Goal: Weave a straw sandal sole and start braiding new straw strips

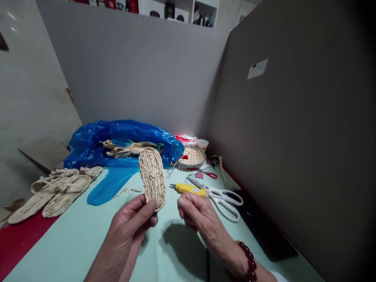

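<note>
A woven straw sandal sole [152,176] stands upright in my left hand [133,223], gripped at its lower end between thumb and fingers. Rows of braided straw run along its length. To its right, apart from it, my right hand [202,221] is closed with thumb against curled fingers; whatever it pinches, if anything, is hidden. A dark red bead bracelet [248,260] circles the right wrist. Just beyond that hand lie a yellow-handled tool [189,189] with a dark metal tip and large white-handled scissors [225,199].
At the left edge sit finished woven sandals [63,192]. A blue plastic bag [126,131] with bundled straw [129,149] lies at the back. Behind the tools are a round woven basket [192,157], a cup [202,144] and red-handled scissors [210,174]. Grey partitions [141,70] enclose the table.
</note>
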The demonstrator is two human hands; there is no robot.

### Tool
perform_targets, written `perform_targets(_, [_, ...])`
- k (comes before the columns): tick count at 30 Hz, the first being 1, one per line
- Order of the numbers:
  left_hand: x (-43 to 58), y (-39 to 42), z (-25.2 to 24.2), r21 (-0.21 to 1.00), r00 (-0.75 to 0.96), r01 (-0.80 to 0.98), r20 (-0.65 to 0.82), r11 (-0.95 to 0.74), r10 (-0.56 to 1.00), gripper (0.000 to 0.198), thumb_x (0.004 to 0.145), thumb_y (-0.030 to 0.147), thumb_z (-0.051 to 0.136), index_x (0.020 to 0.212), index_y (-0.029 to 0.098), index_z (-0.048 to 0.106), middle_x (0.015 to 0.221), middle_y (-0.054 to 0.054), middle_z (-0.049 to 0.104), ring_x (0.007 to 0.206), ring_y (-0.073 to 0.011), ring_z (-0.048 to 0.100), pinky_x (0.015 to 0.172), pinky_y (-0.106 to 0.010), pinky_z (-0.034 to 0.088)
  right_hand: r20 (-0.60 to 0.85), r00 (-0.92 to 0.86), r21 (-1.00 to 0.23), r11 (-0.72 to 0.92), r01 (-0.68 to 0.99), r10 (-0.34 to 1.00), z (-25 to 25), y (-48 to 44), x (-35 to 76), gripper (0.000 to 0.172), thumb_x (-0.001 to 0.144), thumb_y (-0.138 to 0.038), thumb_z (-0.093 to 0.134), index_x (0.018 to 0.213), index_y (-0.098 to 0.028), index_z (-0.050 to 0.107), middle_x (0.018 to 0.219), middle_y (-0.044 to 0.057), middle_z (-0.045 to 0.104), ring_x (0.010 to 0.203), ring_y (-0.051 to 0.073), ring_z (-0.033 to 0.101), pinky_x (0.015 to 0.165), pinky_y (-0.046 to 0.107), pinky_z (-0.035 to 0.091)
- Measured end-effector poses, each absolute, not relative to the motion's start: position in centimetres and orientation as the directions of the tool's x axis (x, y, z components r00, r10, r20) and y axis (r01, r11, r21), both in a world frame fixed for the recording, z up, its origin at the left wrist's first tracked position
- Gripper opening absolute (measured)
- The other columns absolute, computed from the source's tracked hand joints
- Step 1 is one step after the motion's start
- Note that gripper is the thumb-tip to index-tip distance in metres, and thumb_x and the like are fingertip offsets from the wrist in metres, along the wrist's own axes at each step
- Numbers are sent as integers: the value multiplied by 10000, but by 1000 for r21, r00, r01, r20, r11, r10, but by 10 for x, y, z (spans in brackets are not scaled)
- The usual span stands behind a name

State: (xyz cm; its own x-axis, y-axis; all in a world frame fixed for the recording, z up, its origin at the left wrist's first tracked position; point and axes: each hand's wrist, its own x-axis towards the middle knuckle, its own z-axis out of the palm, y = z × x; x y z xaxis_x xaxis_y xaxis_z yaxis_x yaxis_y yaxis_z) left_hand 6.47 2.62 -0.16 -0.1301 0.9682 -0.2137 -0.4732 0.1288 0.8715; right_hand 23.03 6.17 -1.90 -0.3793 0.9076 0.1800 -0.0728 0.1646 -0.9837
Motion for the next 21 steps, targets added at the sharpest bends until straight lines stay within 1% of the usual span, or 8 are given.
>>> perform_targets(2, [65,25,0,875,-105,-463,-214,143,971,187,714,288,803,875,221,734,803,27,620,710,-108,516,673,-189,500,218,-381,-963,261,63,899,-18,60,230,427,944,-400,561,590,-166,516,541,-53,410,508,79,317,480,226,249])
perform_targets(3, [66,24,1,874,-95,-462,-216,150,972,202,725,291,792,902,214,737,816,20,620,723,-113,520,673,-192,499,223,-383,-958,274,84,896,-18,59,229,438,936,-403,573,573,-167,508,529,-54,415,508,80,328,485,229,255])
perform_targets(6, [69,23,3,851,-68,-501,-222,159,973,180,746,284,771,903,202,739,813,7,630,687,-110,511,649,-197,491,208,-421,-971,238,19,883,-17,55,226,325,890,-403,650,676,-174,565,604,-46,510,553,90,433,521,224,330])
perform_targets(8, [71,21,3,823,-51,-544,-225,162,973,141,748,258,769,876,207,740,804,5,647,658,-104,511,637,-195,481,208,-457,-977,207,-54,865,-16,53,224,219,858,-375,701,821,-179,609,743,-20,592,679,122,547,614,239,413])
perform_targets(10, [73,20,2,801,-40,-571,-244,178,969,132,733,232,779,857,209,741,813,-1,671,661,-107,536,650,-202,485,212,-475,-977,194,-87,854,-16,52,223,204,848,-354,718,872,-177,619,803,-1,624,775,154,601,695,267,452])
perform_targets(13, [73,17,0,820,-40,-532,-273,211,961,141,714,232,797,839,194,744,840,-16,707,680,-113,570,656,-204,492,259,-451,-964,256,-68,854,-18,53,224,187,875,-336,692,830,-167,626,764,-2,629,735,145,600,693,270,462])
perform_targets(16, [73,15,-1,843,-25,-484,-281,235,959,190,717,255,801,889,191,752,841,-18,720,655,-109,574,614,-195,486,309,-443,-950,290,-112,842,-19,53,225,146,886,-308,682,872,-170,637,795,-3,633,722,125,585,690,253,469])
perform_targets(21, [75,15,-1,814,-2,-523,-298,253,955,267,702,294,816,952,213,765,787,-11,712,653,-132,611,670,-245,521,322,-436,-947,284,-151,841,-20,53,222,201,792,-275,785,901,-181,643,795,-17,636,719,118,592,686,237,480])
